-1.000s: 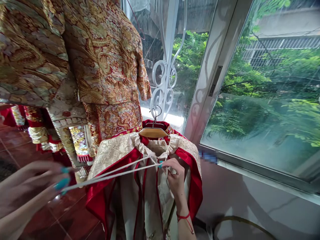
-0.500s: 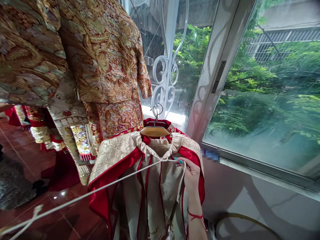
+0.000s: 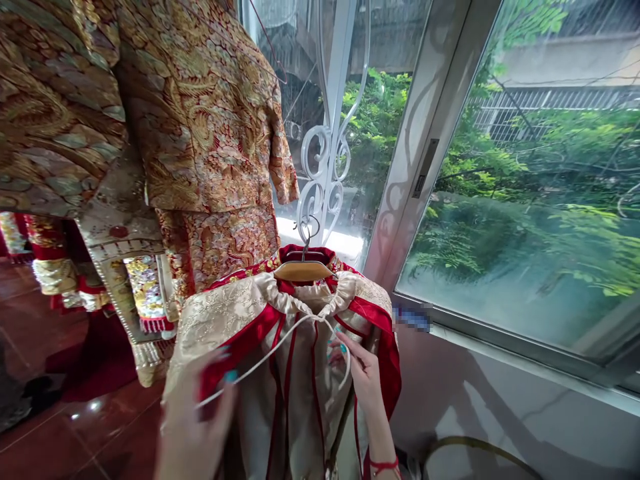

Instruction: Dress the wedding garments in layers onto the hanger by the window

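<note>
Garment [image 3: 301, 373] in pale embroidered cream and glossy red

We see satin-like cloth on the cape [image 3: 302, 393], rough embroidery [image 3: 220, 307], smooth glossy trim [image 3: 251, 335], a matt textile cord [image 3: 270, 349], a smooth wooden hanger [image 3: 303, 271] with a metal hook [image 3: 305, 252], and glossy floor tiles [image 3: 55, 443].

Single head-worn camera, wide view, looking forward and down from above the wearer's hands. Left hand [image 3: 193, 413] at seven o'clock and right hand [image 3: 369, 377] at five appear close; cape [image 3: 300, 387] at six, just beyond; jacket [image 3: 215, 127] at ten; window [image 3: 505, 220] at three, farther.
</note>
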A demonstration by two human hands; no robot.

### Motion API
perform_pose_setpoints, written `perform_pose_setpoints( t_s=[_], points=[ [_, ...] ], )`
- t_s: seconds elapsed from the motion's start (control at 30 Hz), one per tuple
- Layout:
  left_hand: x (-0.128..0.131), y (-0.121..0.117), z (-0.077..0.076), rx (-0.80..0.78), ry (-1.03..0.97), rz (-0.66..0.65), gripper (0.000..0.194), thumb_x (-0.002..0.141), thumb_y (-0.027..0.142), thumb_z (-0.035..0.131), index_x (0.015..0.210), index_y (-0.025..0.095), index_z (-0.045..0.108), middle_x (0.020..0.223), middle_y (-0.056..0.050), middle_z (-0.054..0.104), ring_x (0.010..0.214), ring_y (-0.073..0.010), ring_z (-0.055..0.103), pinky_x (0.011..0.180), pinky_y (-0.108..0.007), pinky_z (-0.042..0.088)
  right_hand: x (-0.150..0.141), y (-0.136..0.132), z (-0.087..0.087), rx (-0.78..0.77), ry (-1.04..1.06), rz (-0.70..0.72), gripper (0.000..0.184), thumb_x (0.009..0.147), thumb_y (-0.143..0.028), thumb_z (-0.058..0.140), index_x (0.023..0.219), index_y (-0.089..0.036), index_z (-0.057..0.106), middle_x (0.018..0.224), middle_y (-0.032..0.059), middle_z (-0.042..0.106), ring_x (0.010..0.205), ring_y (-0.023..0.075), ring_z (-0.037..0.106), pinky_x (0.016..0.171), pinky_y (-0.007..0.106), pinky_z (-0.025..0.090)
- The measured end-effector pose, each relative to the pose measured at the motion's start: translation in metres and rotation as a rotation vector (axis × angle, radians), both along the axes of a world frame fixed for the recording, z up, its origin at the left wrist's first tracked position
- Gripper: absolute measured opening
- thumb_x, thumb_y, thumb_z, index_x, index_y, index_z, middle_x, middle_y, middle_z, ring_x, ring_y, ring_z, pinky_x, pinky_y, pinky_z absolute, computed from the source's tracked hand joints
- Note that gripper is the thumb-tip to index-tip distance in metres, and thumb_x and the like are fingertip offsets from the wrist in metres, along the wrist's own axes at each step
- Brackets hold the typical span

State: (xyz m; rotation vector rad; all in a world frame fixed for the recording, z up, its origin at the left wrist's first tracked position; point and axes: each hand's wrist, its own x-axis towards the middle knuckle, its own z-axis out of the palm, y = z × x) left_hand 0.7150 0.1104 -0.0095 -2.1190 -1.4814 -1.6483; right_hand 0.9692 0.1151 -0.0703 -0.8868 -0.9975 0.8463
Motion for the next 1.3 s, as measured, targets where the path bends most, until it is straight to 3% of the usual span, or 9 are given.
perform_pose_setpoints(
  t_s=[0.1, 0.23, 0.33, 0.5, 0.7, 0.83, 1.0, 1.17, 1.3],
  points=[
    [0.061, 0.031, 0.008, -0.006, 0.220, -0.293, 0.036, 0.093, 0.029, 0.050, 0.128, 0.027, 0.054, 0.116, -0.007, 0.066, 0.106, -0.0242, 0.061, 0.090, -0.040, 0.051, -0.005, -0.006, 0.007, -0.014, 0.167, 0.059, 0.024, 0.079, -0.034, 0.070, 0.099, -0.024, 0.079, 0.096, 0.0078, 0.075, 0.074, 0.0182, 0.066, 0.065, 0.030, 0.056],
    [0.106, 0.070, 0.023, 0.097, 0.496, -0.449, 0.022, 0.094, 0.022, 0.053, 0.110, 0.028, 0.066, 0.122, -0.006, 0.064, 0.114, -0.0248, 0.054, 0.097, -0.044, 0.038, -0.008, -0.011, 0.012, -0.152, 0.230, 0.134, 0.031, 0.080, -0.042, 0.070, 0.103, -0.023, 0.077, 0.072, 0.0019, 0.066, 0.049, 0.0076, 0.044, 0.044, 0.020, 0.035],
    [0.103, 0.094, 0.025, 0.132, 0.618, -0.498, 0.019, 0.097, 0.026, 0.049, 0.093, 0.023, 0.067, 0.115, -0.006, 0.067, 0.103, -0.0216, 0.059, 0.092, -0.042, 0.034, 0.002, -0.015, 0.021, -0.182, -0.010, 0.018, 0.030, 0.078, -0.039, 0.072, 0.099, -0.020, 0.078, 0.074, 0.0023, 0.065, 0.056, 0.0089, 0.046, 0.051, 0.021, 0.038],
    [0.080, 0.112, 0.024, 0.160, 0.640, -0.525, 0.023, 0.100, 0.032, 0.044, 0.100, 0.020, 0.063, 0.116, -0.007, 0.067, 0.102, -0.0187, 0.060, 0.089, -0.036, 0.033, 0.020, -0.034, 0.045, -0.119, -0.356, -0.101, 0.037, 0.084, -0.031, 0.061, 0.119, -0.026, 0.072, 0.084, 0.0011, 0.065, 0.075, 0.0148, 0.053, 0.070, 0.025, 0.044],
    [0.059, 0.119, 0.030, 0.174, 0.639, -0.643, 0.029, 0.101, 0.027, 0.037, 0.098, 0.021, 0.065, 0.099, -0.004, 0.072, 0.089, -0.0169, 0.060, 0.088, -0.034, 0.037, 0.025, -0.054, 0.042, -0.144, -0.322, -0.085, 0.034, 0.081, -0.027, 0.061, 0.112, -0.026, 0.076, 0.075, 0.0000, 0.063, 0.068, 0.0137, 0.051, 0.066, 0.025, 0.044],
    [0.047, 0.129, 0.034, 0.105, 0.624, -0.646, 0.033, 0.097, 0.024, 0.037, 0.096, 0.025, 0.069, 0.098, -0.005, 0.073, 0.090, -0.0186, 0.061, 0.088, -0.035, 0.041, 0.032, -0.061, 0.022, -0.168, -0.237, -0.143, 0.025, 0.077, -0.036, 0.068, 0.094, -0.024, 0.081, 0.076, 0.0041, 0.070, 0.068, 0.0179, 0.057, 0.067, 0.029, 0.048],
    [0.043, 0.138, 0.035, 0.104, 0.609, -0.638, 0.032, 0.096, 0.023, 0.038, 0.096, 0.026, 0.070, 0.098, -0.005, 0.074, 0.090, -0.0186, 0.063, 0.087, -0.035, 0.043, 0.040, -0.062, 0.007, -0.168, -0.245, -0.168, 0.027, 0.077, -0.043, 0.072, 0.093, -0.024, 0.081, 0.081, 0.0075, 0.074, 0.073, 0.0222, 0.063, 0.068, 0.031, 0.052],
    [0.048, 0.124, 0.024, 0.219, 0.602, -0.554, 0.034, 0.095, 0.011, 0.037, 0.110, 0.023, 0.065, 0.107, -0.005, 0.072, 0.100, -0.0188, 0.062, 0.099, -0.038, 0.041, 0.039, -0.036, 0.003, -0.199, -0.361, -0.079, 0.038, 0.086, -0.045, 0.063, 0.116, -0.023, 0.072, 0.072, 0.0021, 0.066, 0.056, 0.0149, 0.055, 0.050, 0.025, 0.045],
    [0.061, 0.095, -0.004, 0.250, 0.375, -0.295, 0.042, 0.090, 0.013, 0.051, 0.131, 0.022, 0.051, 0.126, -0.011, 0.060, 0.120, -0.0241, 0.052, 0.103, -0.042, 0.042, 0.019, -0.005, 0.015, -0.191, -0.558, -0.063, 0.037, 0.086, -0.037, 0.063, 0.120, -0.026, 0.069, 0.101, 0.0063, 0.072, 0.091, 0.0228, 0.066, 0.081, 0.032, 0.052]
  ],
)
